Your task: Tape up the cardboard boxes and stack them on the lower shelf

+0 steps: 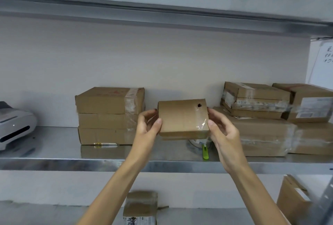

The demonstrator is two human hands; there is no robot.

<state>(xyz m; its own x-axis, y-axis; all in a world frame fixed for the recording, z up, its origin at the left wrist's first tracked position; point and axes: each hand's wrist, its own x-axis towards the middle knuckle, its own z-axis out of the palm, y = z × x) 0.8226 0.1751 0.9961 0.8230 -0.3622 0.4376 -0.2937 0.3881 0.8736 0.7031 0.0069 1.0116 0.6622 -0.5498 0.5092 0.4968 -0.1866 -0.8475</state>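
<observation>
Nearest, a taped box [140, 206] sits on the lower shelf [45, 214]. Above it, both hands grip a small cardboard box [182, 119] in the air over the steel middle shelf [54, 163]. The left hand [148, 125] pinches its left edge, thumb in front and fingers curled behind. The right hand [223, 134] clasps the right edge the same way. A green-handled tape dispenser [205, 151] lies beneath. Behind, to the left, is a stack of boxes [108, 116].

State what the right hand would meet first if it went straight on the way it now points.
The small cardboard box that the right hand grips at its edge. Past it, probably the white back wall, though depth is unclear.
</observation>
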